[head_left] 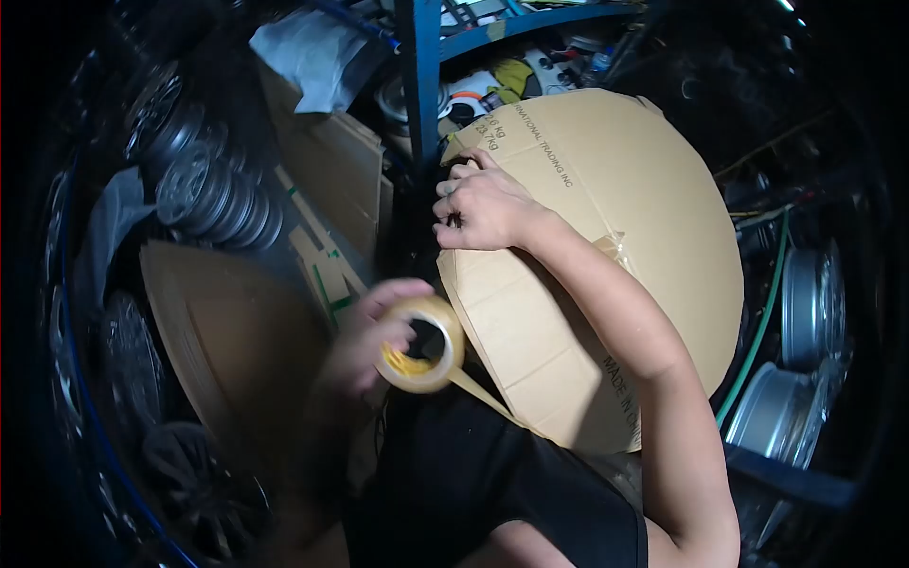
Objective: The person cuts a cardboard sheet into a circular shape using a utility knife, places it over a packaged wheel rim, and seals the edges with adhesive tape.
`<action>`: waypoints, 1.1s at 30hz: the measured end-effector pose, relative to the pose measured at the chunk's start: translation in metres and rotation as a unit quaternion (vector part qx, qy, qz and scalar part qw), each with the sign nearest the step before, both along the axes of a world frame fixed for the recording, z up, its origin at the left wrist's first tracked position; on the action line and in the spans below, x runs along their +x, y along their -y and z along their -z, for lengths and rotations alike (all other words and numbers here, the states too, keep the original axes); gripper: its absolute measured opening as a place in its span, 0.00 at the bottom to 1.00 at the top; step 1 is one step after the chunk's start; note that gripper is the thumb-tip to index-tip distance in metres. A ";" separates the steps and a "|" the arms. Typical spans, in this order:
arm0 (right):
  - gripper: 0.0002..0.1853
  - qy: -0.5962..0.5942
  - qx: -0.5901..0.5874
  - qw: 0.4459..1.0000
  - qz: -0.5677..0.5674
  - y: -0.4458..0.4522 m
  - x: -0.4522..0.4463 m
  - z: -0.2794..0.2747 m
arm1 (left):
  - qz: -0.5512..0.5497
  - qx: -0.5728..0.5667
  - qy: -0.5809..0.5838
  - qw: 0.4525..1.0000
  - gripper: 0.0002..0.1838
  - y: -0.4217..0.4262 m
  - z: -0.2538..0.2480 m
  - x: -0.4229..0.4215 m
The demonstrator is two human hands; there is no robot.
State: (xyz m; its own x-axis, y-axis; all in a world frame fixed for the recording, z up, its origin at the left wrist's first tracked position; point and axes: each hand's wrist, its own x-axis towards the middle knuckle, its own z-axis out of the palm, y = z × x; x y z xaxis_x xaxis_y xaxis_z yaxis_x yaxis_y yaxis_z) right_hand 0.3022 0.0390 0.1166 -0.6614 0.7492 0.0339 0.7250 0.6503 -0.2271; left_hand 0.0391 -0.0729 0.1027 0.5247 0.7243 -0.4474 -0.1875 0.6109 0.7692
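Note:
A roll of packing tape [453, 352] is gripped in my left hand [365, 336], which is blurred by motion. From the roll a stretched strip of tape [488, 398] runs to the lower edge of a large piece of printed cardboard [653, 218]. My right hand [488, 204] is closed over the cardboard's upper left edge, its fingers curled round the rim. The cardboard has a rounded outline and a folded side panel, with black lettering on it. Whatever lies under the cardboard is hidden.
Wheel rims [213, 194] lie stacked at the left, and more rims [810, 308] stand at the right. Folded cardboard sheets [227, 331] lean at the left. A blue shelf post [419, 76] rises behind the cardboard. A green hose [757, 350] curves along the right.

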 end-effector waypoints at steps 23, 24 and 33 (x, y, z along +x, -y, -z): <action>0.24 -0.163 0.056 0.979 0.112 -0.018 0.014 0.013 | -0.543 0.065 0.045 0.836 0.33 -0.099 0.042 0.151; 0.25 -0.165 -0.001 0.978 0.130 -0.024 0.016 0.008 | -0.549 0.060 0.053 0.832 0.33 -0.101 0.041 0.153; 0.21 -0.266 -0.347 0.895 0.092 -0.166 0.027 -0.014 | -0.141 0.103 -0.035 0.984 0.60 -0.109 0.055 0.172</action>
State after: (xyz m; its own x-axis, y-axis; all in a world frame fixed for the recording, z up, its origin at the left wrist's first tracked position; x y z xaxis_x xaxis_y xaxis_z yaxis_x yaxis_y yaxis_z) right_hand 0.3292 0.2055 0.1303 -0.5532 0.8065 -0.2087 0.4745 0.0992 -0.8746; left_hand 0.2113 0.0357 0.0479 0.2627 0.9157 -0.3043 -0.2689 0.3723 0.8883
